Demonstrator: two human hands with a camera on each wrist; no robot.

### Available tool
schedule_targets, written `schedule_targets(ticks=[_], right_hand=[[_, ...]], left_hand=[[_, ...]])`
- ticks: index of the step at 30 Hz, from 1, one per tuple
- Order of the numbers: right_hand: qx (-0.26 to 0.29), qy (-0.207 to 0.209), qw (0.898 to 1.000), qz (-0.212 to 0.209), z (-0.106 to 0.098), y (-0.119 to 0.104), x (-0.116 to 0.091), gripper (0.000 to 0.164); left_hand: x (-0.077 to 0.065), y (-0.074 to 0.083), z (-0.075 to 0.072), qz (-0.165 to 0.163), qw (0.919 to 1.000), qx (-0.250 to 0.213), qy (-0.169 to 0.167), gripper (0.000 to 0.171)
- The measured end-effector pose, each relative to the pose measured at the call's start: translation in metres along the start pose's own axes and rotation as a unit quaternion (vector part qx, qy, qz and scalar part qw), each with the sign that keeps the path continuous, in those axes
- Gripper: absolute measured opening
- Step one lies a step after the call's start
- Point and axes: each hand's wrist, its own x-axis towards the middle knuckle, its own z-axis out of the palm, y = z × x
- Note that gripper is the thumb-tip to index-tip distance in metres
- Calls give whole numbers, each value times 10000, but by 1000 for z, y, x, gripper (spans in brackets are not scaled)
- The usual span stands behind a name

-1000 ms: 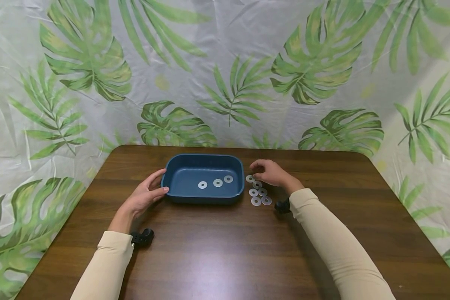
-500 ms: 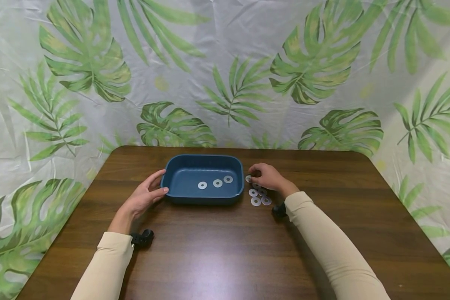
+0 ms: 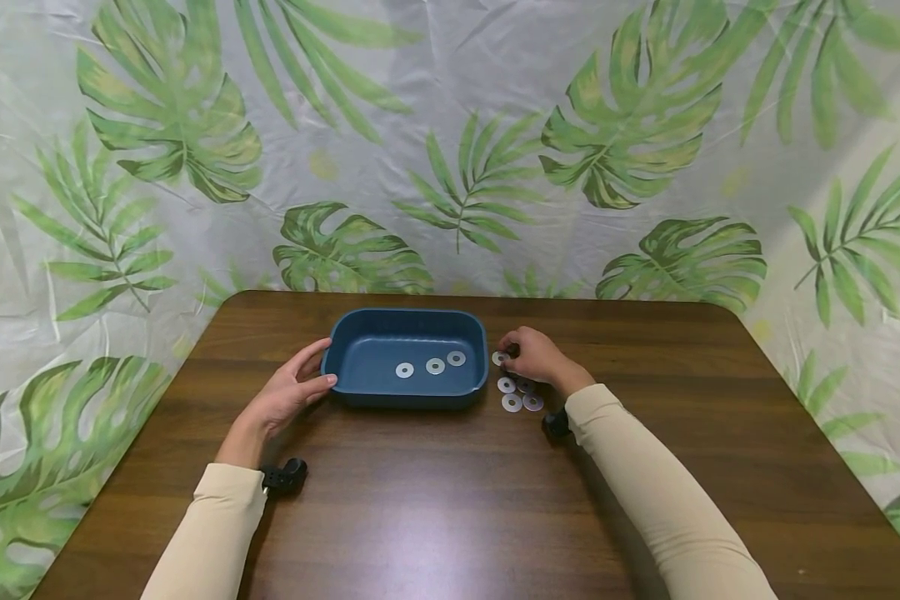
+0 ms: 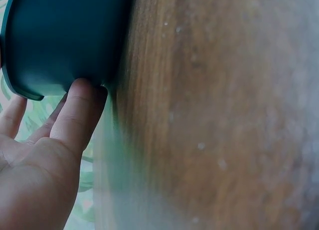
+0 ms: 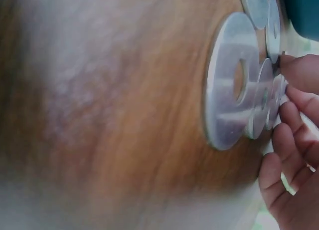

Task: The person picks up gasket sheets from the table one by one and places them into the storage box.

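A blue rectangular tray [image 3: 405, 401] stands on the table with three flat metal washers inside, one of them this washer [image 3: 405, 370]. My left hand [image 3: 285, 396] touches the tray's left end, thumb at the front corner and fingers farther back. In the left wrist view the thumb [image 4: 79, 108] lies against the tray's outer wall [image 4: 60, 40]. My right hand [image 3: 537, 357] is low over several loose washers [image 3: 512, 402] beside the tray's right end. Its fingertips touch the far washers; whether one is pinched is hidden. A large washer [image 5: 219, 110] lies nearest the right wrist camera.
The dark wooden table [image 3: 420, 500] extends in front of the tray and to both sides. Behind its far edge hangs a leaf-patterned cloth [image 3: 465, 167]. Both wrists carry black cameras, such as the left wrist camera [image 3: 291, 475].
My right hand has come down onto the far loose washers, its thumb and fingers drawing closer together, and now covers one of them. The left hand and the tray have stayed in place.
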Motion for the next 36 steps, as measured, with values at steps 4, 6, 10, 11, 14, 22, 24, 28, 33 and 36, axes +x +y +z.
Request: schedule_targets(ticks=[4,6,10,11,14,22,24,28,33,36], right_hand=[[-104,-107,9999,-20,-3,-4,1,29],[-135,-144,9998,-29,-3,-4,3,29],[-10,-140,9999,60,-1,-2,3,27],[51,-125,9999,95,0,-2,3,27],[228,-30,9996,184,1,0,1,26],[364,47,9993,5,2,4,0,36],[371,-48,9993,7,2,5,0,38],[385,-243,9990,30,1,6,0,39],[445,-320,9985,45,-1,5,-1,39],[422,-309,9986,37,-1,5,-1,39]], left_hand=[[0,1,0,-15,10000,16,15,74],[-1,0,0,-15,10000,10,26,74],[-1,0,0,5,10000,-5,15,74],[-1,0,1,10,10000,-6,14,74],[-1,-1,1,12,10000,-5,16,74],[0,-1,1,-3,10000,-29,44,73],[0,-1,1,-8,10000,-47,51,73],[-1,0,1,-3,10000,-16,40,74],[-1,0,1,4,10000,-20,26,74],[-1,0,1,-3,10000,-23,22,74]])
